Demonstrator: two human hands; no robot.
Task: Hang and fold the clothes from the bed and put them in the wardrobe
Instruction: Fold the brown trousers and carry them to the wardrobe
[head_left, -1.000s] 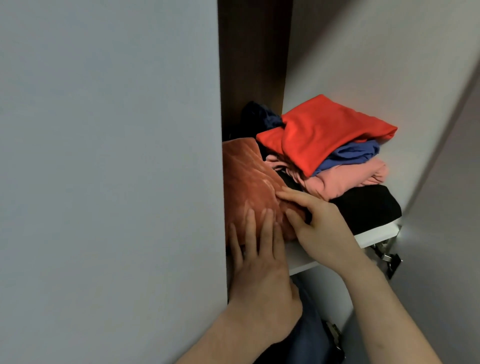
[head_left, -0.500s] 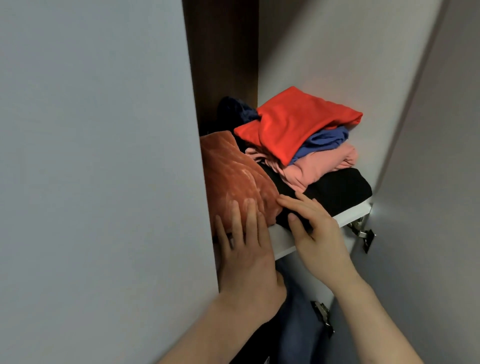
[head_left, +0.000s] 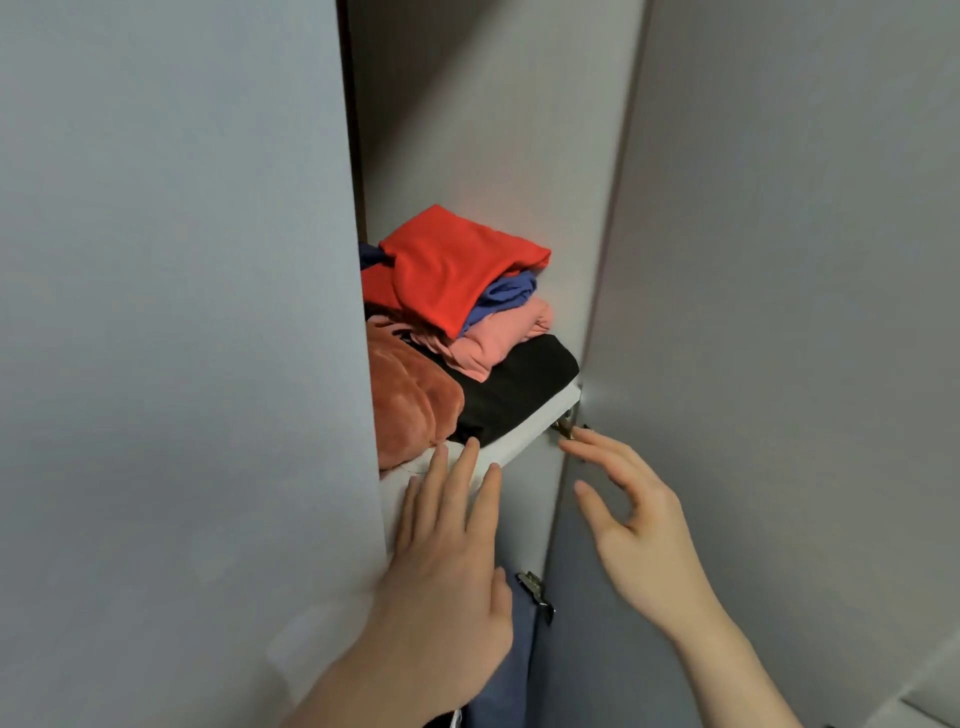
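A folded rust-orange fleece (head_left: 410, 405) lies on the white wardrobe shelf (head_left: 524, 441), at its left. Beside it is a stack: a black garment (head_left: 524, 384) at the bottom, then pink (head_left: 498, 338), blue (head_left: 506, 296) and a red garment (head_left: 452, 265) on top. My left hand (head_left: 447, 551) is flat with straight fingers, its tips at the shelf's front edge just below the fleece. My right hand (head_left: 634, 514) hovers with loosely spread fingers near the right door's inner face, holding nothing.
The left wardrobe door (head_left: 171, 364) stands partly across the opening and hides the shelf's left part. The right door (head_left: 779, 312) is open, with metal hinges (head_left: 535, 587) on it. Blue cloth (head_left: 504, 670) hangs below the shelf.
Both hands have drawn back off the orange fleece. My right hand moved right toward the open door, and the view shifted left so the left door covers more of the shelf.
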